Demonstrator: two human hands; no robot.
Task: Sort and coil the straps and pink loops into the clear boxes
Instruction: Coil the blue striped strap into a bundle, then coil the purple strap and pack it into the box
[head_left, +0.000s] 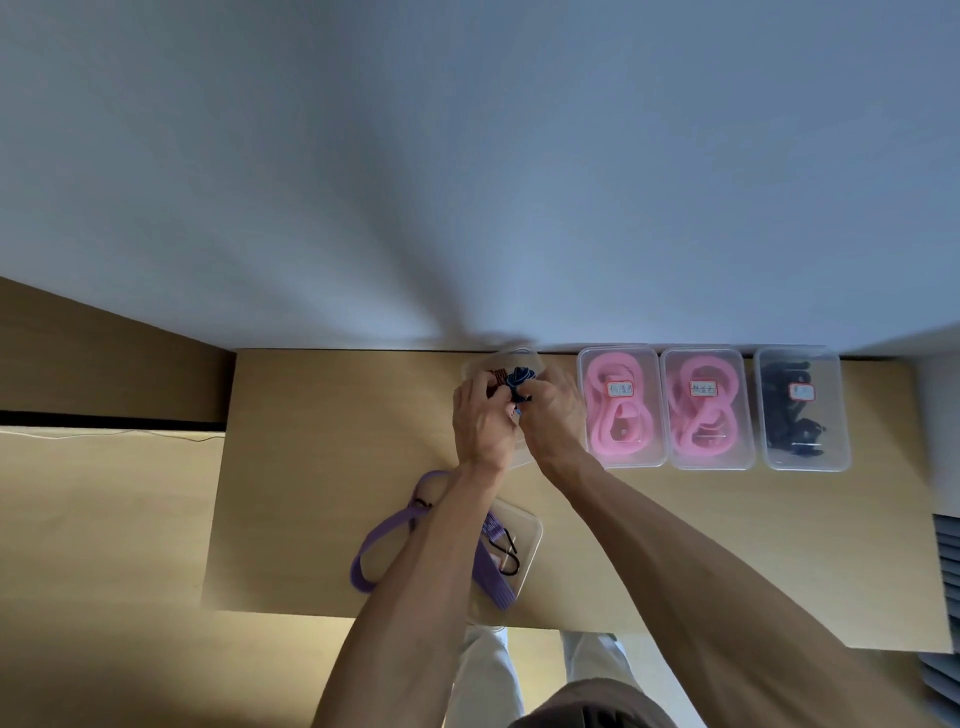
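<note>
Both hands meet over a clear box (501, 364) at the far edge of the surface (311, 467), and together they pinch a small blue coiled strap (521, 381): the left hand (480, 415) curls its fingers round it from the left, and the right hand (553, 410) closes on it from the right, the two grips touching. The coil sits just above that box's rim, beside a dark reddish bundle (497, 375) that lies inside it. To the right, against the wall, stand three more clear boxes in a row, close together. The first (621, 405) holds coiled pink loops and bears a white label with red edging; its writing is too small to read. The second (707, 408) holds more pink loops under a similar label, also unreadable. The third (802, 408) holds black straps and a small label, blurred. Nearer the person, under the left forearm, a purple strap (382, 540) lies looped on the surface, with one end running into another clear box (524, 545) at the near edge, where thin black hooks also show.
</note>
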